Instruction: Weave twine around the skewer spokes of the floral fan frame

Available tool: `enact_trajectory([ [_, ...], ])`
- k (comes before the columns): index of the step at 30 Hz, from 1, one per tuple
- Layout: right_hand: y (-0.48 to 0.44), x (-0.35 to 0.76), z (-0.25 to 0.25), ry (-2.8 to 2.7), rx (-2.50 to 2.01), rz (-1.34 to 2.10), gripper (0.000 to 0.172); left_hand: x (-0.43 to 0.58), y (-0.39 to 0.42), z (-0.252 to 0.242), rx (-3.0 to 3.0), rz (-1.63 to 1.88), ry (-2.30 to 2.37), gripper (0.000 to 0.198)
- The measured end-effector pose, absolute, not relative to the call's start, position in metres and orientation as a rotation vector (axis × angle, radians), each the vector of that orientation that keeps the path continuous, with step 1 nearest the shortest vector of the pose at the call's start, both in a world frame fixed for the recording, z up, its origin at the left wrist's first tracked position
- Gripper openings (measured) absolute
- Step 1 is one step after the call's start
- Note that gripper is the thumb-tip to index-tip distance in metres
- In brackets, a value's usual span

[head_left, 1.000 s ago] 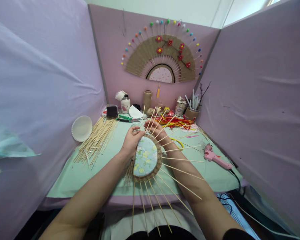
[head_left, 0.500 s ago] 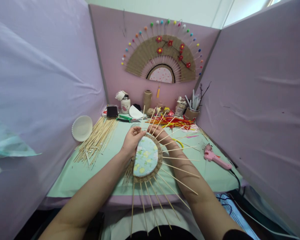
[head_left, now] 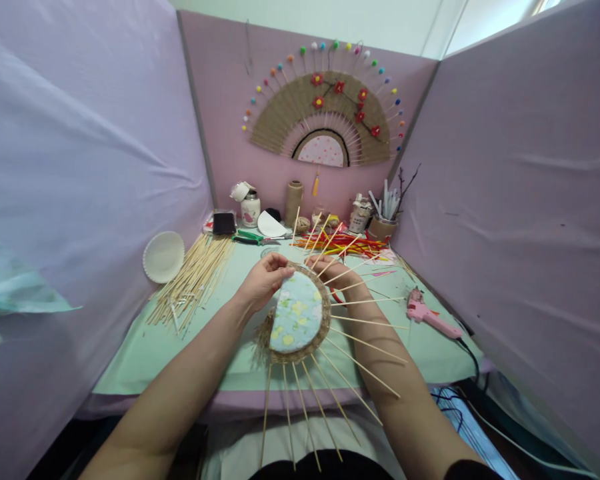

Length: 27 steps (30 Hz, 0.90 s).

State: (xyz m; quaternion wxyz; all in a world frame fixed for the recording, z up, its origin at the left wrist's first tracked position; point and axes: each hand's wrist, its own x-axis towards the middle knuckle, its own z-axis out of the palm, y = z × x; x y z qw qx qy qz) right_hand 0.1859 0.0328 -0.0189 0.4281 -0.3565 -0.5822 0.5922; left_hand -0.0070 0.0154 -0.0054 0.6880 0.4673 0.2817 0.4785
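Mint-green surface (head_left: 137,363) spread wide. Half-round fan frame (head_left: 300,310) over its near half, long axis running away from person, far end leaning slightly right; straight edge faces left, curve bulges right. Left hand (head_left: 264,281) pinching far corner; right hand (head_left: 329,271) by upper curve, fingers partly hidden, grip can't be told. Slim wooden sticks (head_left: 369,322) raying outward. Smooth floral fabric (head_left: 295,327), coarse fibre rim (head_left: 326,320), shaggy tuft (head_left: 264,335) left.
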Motion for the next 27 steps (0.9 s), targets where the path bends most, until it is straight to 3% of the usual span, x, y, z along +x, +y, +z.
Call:
enact_trajectory([
  [14,0.040,0.197,-0.026,-1.408,-0.874,1.458,0.008,-0.012,0.020,-0.002,0.836,0.863,0.618,0.040],
  [27,0.028,0.192,-0.016,-1.409,-0.890,1.450,0.013,-0.003,0.019,-0.006,0.764,0.975,0.662,0.026],
])
